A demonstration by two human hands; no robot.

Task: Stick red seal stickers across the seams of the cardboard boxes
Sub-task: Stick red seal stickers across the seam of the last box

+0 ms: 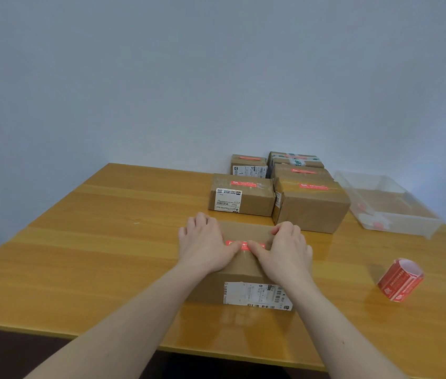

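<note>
Both hands, the left hand (204, 246) and right hand (284, 250), lie released with thumbs pressing a red sticker (244, 245) atop the nearest box (243, 269) on the counter (93, 242).

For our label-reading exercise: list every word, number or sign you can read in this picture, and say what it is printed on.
"1": white label on the far left box, next to a barcode.
Near box's shipping label: barcodes, print too blurred.
Middle left box's label: too small.
Red seal stickers, white print: unreadable.
Sticker roll: unreadable.
</note>
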